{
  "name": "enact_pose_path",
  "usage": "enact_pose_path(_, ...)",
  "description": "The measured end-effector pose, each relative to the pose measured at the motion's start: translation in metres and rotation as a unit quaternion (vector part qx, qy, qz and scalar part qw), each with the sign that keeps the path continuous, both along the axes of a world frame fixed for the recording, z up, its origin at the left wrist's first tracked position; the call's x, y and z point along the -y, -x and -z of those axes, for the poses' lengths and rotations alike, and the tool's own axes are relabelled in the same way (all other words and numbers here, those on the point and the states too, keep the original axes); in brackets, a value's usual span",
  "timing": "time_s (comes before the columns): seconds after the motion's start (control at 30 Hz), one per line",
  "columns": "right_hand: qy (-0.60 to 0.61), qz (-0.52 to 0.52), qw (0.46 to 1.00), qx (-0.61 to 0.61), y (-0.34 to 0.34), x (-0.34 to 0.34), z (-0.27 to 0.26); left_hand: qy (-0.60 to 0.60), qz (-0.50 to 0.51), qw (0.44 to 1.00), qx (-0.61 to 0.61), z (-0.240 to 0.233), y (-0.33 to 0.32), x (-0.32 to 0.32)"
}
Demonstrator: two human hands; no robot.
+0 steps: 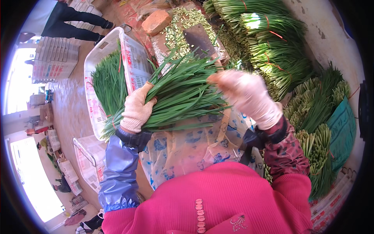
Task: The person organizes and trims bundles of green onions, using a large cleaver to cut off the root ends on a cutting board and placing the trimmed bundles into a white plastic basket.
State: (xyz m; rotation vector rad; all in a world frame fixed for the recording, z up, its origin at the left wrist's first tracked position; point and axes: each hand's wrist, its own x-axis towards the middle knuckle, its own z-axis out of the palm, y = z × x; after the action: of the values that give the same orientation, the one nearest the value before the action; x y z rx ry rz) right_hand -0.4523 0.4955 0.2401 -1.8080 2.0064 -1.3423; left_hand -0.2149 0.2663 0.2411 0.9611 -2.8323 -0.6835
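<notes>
My left hand (138, 109), in a pale knit glove, grips a bundle of long green leafy stalks, seemingly garlic chives (184, 93), near its pale, banded base. The leaf ends fan out to the right across my lap. My right hand (245, 93), in a whitish glove, is blurred and partly curled beside the leaf tips; whether it holds any of them I cannot tell. Beyond the leaves a cleaver (200, 39) with a wooden handle lies on a board (223, 52) strewn with cut pale stalk ends. A brick (157, 22) rests at the board's far left corner.
A white plastic crate (126, 58) holding green bundles stands at the left, with an empty-looking crate (90, 161) nearer me. Banded bundles (274, 52) are piled at the right, near a teal sack (342, 131). A person (67, 22) stands at the upper left by stacked crates (55, 58).
</notes>
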Motion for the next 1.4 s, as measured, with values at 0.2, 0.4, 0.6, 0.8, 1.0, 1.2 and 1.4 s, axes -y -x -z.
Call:
enact_pose_path(0.2,-0.261,-0.107,0.952,-0.118,-0.072,0.023,0.02,-0.02,-0.019,0.999,-0.033,0.002,0.001,0.004)
enact_pose_path(0.4,-0.201,-0.066,0.969,0.129,-0.073,0.028,0.044,-0.023,-0.03,0.999,0.005,0.0,0.0,0.005)
enact_pose_path(0.6,-0.276,0.061,0.87,0.403,-0.059,0.038,0.042,-0.028,-0.018,0.999,-0.009,-0.001,0.002,0.004)
enact_pose_path(0.8,-0.336,0.014,0.868,0.365,-0.052,0.049,0.046,-0.01,-0.004,1.0,-0.016,0.0,-0.001,0.004)
enact_pose_path(1.0,-0.368,-0.016,0.886,0.282,-0.047,0.058,0.04,-0.029,-0.022,0.999,0.028,-0.004,0.003,0.002)
enact_pose_path(1.2,-0.375,-0.05,0.879,0.29,-0.044,0.064,0.014,0.008,-0.001,1.0,-0.009,0.003,-0.002,0.004)
enact_pose_path(1.4,-0.345,0.01,0.931,0.119,-0.055,0.065,0.039,-0.005,-0.012,1.0,0.014,-0.004,0.005,-0.001)
